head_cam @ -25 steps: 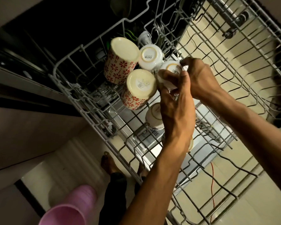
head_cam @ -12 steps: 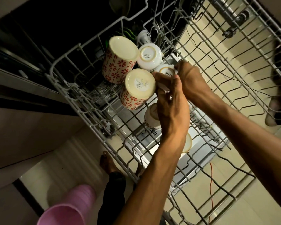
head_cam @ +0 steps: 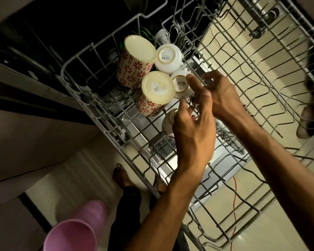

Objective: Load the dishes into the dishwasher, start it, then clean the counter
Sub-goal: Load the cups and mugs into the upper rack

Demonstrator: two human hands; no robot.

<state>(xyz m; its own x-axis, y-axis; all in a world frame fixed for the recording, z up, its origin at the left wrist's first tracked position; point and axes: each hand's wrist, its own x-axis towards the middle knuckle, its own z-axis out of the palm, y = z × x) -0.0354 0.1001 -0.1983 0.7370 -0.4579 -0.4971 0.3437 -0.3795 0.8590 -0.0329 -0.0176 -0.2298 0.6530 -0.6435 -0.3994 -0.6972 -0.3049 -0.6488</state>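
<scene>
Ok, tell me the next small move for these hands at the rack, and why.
Probably draw both hands back and fetch the next dish. The small white cup already sits upside down in the rack beside the two patterned mugs, and the left hand has its fingers spread, holding nothing. The right hand is curled at the wires just behind the cup; whether it grips anything is unclear.

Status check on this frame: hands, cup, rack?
Left hand open. Right hand curled at small white cup, grip unclear. Cup inverted in upper rack beside patterned mugs.
</scene>
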